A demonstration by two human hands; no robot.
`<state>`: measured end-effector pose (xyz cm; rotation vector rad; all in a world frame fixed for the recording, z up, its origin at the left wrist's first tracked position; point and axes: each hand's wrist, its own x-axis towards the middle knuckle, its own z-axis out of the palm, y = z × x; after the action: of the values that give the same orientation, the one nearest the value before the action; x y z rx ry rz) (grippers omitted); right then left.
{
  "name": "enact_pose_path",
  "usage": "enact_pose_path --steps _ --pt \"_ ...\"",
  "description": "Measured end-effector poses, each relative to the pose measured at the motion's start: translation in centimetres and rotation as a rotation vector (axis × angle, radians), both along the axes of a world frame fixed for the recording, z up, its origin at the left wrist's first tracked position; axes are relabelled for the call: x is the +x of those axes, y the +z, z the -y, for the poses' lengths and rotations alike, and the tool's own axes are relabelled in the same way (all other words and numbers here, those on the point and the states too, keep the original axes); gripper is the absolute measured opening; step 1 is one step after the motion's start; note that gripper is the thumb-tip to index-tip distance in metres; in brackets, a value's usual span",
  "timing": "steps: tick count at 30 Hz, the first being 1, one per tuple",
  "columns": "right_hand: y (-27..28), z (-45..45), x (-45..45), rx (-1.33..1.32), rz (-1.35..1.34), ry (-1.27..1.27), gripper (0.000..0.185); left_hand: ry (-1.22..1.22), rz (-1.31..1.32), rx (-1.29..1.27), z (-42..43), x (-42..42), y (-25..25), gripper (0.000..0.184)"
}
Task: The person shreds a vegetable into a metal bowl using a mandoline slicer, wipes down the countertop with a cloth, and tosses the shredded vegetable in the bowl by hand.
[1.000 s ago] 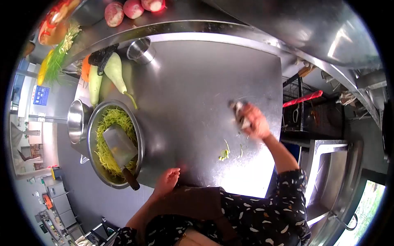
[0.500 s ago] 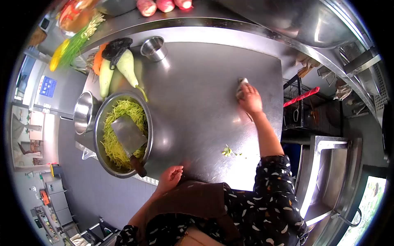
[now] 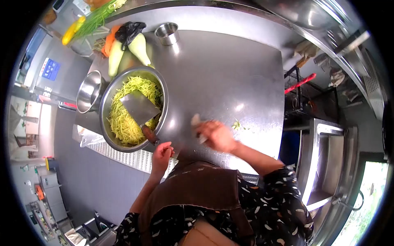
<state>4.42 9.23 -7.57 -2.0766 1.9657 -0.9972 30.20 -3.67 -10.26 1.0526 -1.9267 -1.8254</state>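
My right hand (image 3: pixel 221 136) presses a pale cloth (image 3: pixel 195 120) against the steel table (image 3: pixel 221 69), near its front edge. It is slightly blurred, and the cloth is partly hidden under the fingers. My left hand (image 3: pixel 162 154) hangs at the front edge with its fingers curled and nothing visible in them. Just beyond it is the wooden handle of a cleaver (image 3: pixel 140 107). The cleaver lies across yellow-green shreds (image 3: pixel 122 125) in a large steel bowl (image 3: pixel 163 110). A few green scraps (image 3: pixel 237 124) lie on the table to the right of my right hand.
A smaller steel bowl (image 3: pixel 90 92) stands left of the large one. Behind them lie pale green gourds (image 3: pixel 138 48), carrots (image 3: pixel 108 43) and a black plastic bag (image 3: pixel 130 32). A steel cup (image 3: pixel 167 35) stands at the back. A steel sink (image 3: pixel 328 164) is at right.
My right hand has swept the cloth from the table's far right toward the front and left. My left hand has risen slightly closer to the cleaver's handle. The view has shifted.
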Motion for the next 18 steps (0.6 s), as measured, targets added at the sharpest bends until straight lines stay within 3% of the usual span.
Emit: enact_pose_path --steps 2,3,4,7,9,18 --pt "-4.1 -0.1 6.2 0.136 0.003 -0.006 0.052 0.207 -0.014 0.191 -0.2 0.8 0.7 0.027" --pt "-6.6 -0.2 9.1 0.222 -0.046 0.065 0.054 0.215 -0.030 0.234 -0.2 1.3 1.1 0.026" --pt "-6.2 -0.2 10.2 0.212 0.184 0.180 0.053 0.196 -0.031 0.238 -0.3 1.8 1.5 0.026" --pt "-8.0 0.3 11.3 0.175 0.062 0.069 0.053 0.144 0.028 0.268 -0.3 3.0 1.8 0.025" --pt "-8.9 0.6 11.4 0.132 -0.136 -0.139 0.053 0.077 0.073 0.272 -0.2 3.8 1.6 0.025" --pt "-9.8 -3.6 1.1 0.133 -0.107 -1.057 0.047 -0.256 0.168 0.189 -1.7 0.9 0.8 0.025"
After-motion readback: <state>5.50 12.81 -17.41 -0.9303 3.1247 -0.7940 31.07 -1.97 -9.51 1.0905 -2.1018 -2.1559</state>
